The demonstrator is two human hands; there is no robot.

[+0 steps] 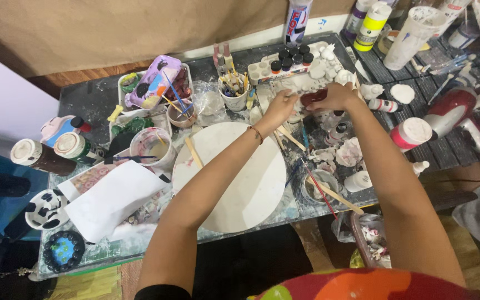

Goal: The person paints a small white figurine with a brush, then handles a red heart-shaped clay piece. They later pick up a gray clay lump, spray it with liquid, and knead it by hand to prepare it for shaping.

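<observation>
Presently both hands meet at the far middle of the table. The right hand is clasped over a small dark red object, which lies with its long axis running left to right; only its left end shows past the fingers, pointing toward the left hand. Its kind cannot be told. The left hand has its fingertips on the white plaster pieces just left of that object; whether it grips anything cannot be told. A thin bracelet sits on the left wrist.

Just beyond the hands stands a row of black-capped paint pots. To the left, a cup of brushes. Nearer, under the left forearm, lies a round white board with a flat wooden stick on its left edge, long axis running near to far. Right of the board, a small bowl holds a red-handled brush and a wooden stick, both slanting toward the near right. A sheet of white paper lies at near left, with two lidded jars beyond it. A red and white hair dryer rests at far right.
</observation>
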